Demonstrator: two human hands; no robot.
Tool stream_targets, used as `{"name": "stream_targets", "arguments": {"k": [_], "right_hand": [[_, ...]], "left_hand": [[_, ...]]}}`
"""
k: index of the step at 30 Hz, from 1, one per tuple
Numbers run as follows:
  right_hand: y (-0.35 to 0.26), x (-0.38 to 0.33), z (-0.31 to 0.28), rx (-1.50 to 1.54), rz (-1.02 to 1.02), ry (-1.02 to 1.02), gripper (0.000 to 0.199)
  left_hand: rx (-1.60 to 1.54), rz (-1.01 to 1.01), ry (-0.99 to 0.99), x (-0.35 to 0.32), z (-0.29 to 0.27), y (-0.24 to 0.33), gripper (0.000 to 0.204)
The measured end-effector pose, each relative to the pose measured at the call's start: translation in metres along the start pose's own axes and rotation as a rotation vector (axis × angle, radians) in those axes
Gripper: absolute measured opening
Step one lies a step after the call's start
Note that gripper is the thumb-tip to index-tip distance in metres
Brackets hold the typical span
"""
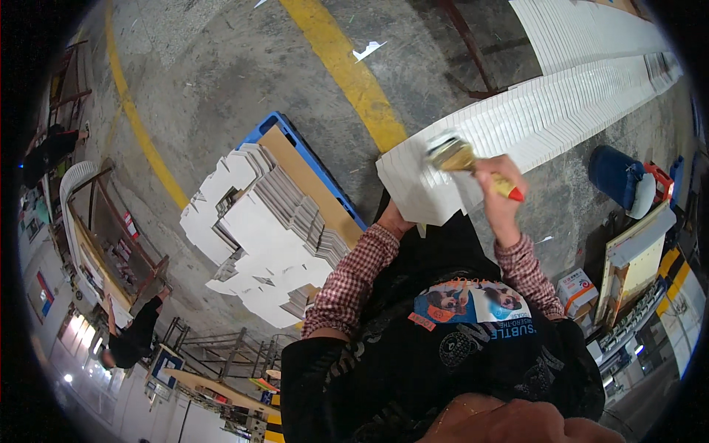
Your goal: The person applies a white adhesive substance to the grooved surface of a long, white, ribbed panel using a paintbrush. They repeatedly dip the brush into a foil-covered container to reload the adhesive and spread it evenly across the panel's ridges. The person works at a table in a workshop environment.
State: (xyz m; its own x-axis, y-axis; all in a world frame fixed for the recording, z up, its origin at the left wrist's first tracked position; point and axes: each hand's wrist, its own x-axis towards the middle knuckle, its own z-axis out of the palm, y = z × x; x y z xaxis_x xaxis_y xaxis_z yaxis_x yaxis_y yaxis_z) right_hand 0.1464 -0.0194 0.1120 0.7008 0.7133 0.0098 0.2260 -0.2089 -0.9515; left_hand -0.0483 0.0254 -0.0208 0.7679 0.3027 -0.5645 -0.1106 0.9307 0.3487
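Grey concrete floor point(221, 81) fills your view, crossed by a broad yellow line point(347, 70) and a thinner curved one at the left. Across the upper right runs your long row of white folded sheets point(561, 111), overlapped like shingles, its near end reaching down to your hands. To your left, a big heap of white flat cartons point(255, 229) sits on brown cardboard over a blue pallet point(275, 122). At the far left a person in dark clothes point(136, 336) bends beside wooden racks. On your right, a blue drum point(613, 173) lies well apart from the row, with a small carton box point(577, 289) nearer your elbow.

Now your hands. Your right hand point(498, 199) is raised over the near end of the row, its grip wrapped tight around the handle of a paintbrush point(465, 161), bristles pointing left and blurred above the white sheets. Your left hand point(391, 220) sits at the lower edge of the nearest sheets, touching them; it's mostly tucked under, so you cannot tell how that grip is set.
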Motion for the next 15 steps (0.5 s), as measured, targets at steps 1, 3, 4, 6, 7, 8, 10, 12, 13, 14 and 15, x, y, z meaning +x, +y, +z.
{"name": "stream_targets", "arguments": {"k": [1,3,4,6,7,8,10,12,13,14,15], "right_hand": [[-0.009,-0.007,0.007,0.037,-0.016,-0.059,0.019],[-0.025,-0.017,0.008,0.166,0.082,-0.124,0.020],[-0.031,-0.018,0.008,0.230,0.132,-0.156,0.021],[-0.032,-0.014,-0.001,0.159,0.063,-0.011,0.021],[-0.029,-0.012,-0.008,0.123,0.028,0.060,0.021],[-0.022,-0.005,-0.012,0.071,0.001,0.151,0.022],[-0.012,-0.004,-0.004,-0.005,0.022,0.099,0.023],[-0.018,-0.010,0.011,-0.103,-0.077,-0.024,0.025],[-0.029,-0.016,0.022,-0.023,-0.093,-0.093,0.026],[-0.045,-0.020,0.029,0.012,-0.058,-0.187,0.029],[-0.057,-0.022,0.030,0.036,-0.021,-0.281,0.031]], "left_hand": [[-0.325,-0.068,-0.110,0.005,-0.008,-0.003,0.050],[-0.646,-0.165,-0.202,0.007,-0.014,-0.004,0.048],[-0.649,-0.159,-0.205,0.006,-0.016,-0.006,0.048],[-0.460,-0.130,-0.084,0.004,-0.009,-0.004,0.053],[-0.526,-0.157,-0.113,0.004,-0.008,-0.004,0.052],[-0.587,-0.185,-0.135,0.003,-0.009,-0.004,0.052],[-0.610,-0.226,-0.135,0.002,-0.008,-0.006,0.052],[-0.602,-0.189,-0.242,0.003,-0.012,-0.006,0.052],[-0.597,-0.169,-0.298,0.003,-0.013,-0.007,0.051],[-0.567,-0.107,-0.358,0.001,-0.018,-0.012,0.050],[-0.544,-0.044,-0.420,0.001,-0.020,-0.016,0.048]]}}
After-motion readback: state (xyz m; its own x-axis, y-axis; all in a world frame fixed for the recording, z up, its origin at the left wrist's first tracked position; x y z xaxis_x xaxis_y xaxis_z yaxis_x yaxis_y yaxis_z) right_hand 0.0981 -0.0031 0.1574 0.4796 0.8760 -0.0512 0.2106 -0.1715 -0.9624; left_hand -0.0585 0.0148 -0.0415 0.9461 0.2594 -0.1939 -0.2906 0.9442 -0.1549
